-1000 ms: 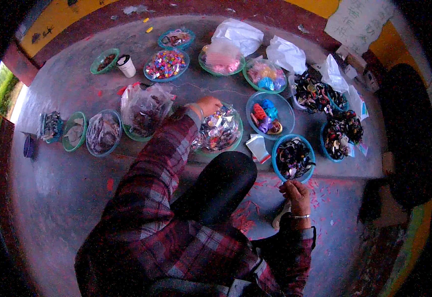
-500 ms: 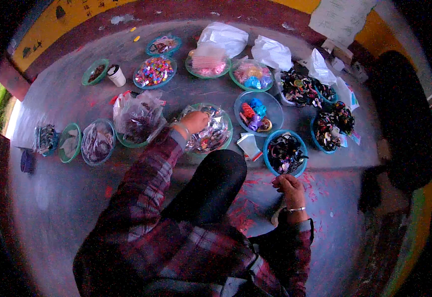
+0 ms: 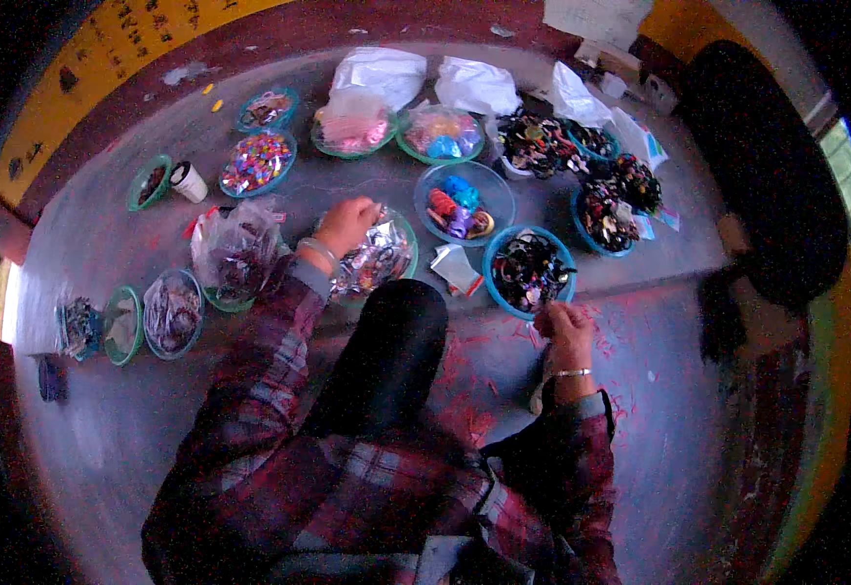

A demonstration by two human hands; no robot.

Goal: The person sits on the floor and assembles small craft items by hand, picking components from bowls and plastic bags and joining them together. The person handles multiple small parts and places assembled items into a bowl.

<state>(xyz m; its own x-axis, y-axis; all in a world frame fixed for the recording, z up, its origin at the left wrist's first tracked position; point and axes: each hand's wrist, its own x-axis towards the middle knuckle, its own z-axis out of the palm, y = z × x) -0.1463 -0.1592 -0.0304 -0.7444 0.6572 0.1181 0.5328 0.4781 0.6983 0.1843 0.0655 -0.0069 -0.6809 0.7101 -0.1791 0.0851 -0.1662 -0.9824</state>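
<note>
Left hand half-curled above green basin, right hand pinched beside blue basket, contents of either grip indeterminable; a dragging sleeve could scatter shiny pieces.

Place: it seems to us a simple handicraft workshop
Bowls: many, with small parts by kind
Floor: bare, grey, red scraps near
Wall: far, painted yellow above dark red

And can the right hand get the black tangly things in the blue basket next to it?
Probably yes: the right hand is close to the near rim of the open blue basket, and nothing seems to cover the black tangly things.
</note>
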